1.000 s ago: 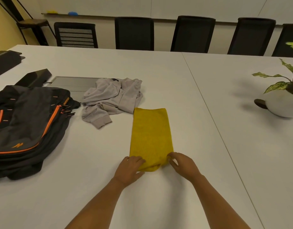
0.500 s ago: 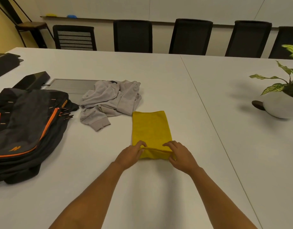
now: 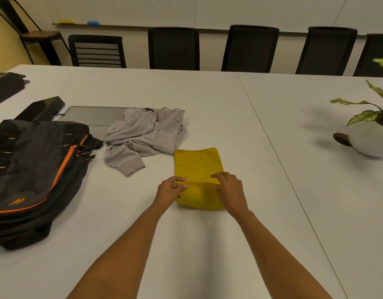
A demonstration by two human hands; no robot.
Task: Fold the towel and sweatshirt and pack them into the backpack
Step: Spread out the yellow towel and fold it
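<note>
Yellow towel (image 3: 198, 166) lies on the white table (image 3: 218, 108), centre of view, as a narrow strip running away from the person. Its near end is doubled over onto itself, and the raised edge runs crosswise between the two hands.

Left hand (image 3: 170, 192) is at the towel's left side. Its fingers (image 3: 183, 187) are curled in, and thumb and fingertips pinch the left corner of the turned-over edge.

Right hand (image 3: 231, 189) is at the right side, knuckles up. Its fingers (image 3: 218, 176) are bent over the same edge and grip its right corner. Both forearms reach in from the bottom of the view.

Grey sweatshirt (image 3: 146, 134) lies crumpled and unfolded just beyond and left of the towel. Its hem touches the towel's far left corner, and one cuffed sleeve trails toward the person.

Black backpack (image 3: 33, 175) with orange zip trim lies flat at the table's left edge, near the sweatshirt and well apart from the towel. Whether its main compartment is unzipped cannot be told.

A grey inset panel (image 3: 91, 114) shows in the table behind the sweatshirt. A potted plant (image 3: 369, 137) in a round white pot stands far right. Black chairs (image 3: 173, 48) line the far side.
</note>
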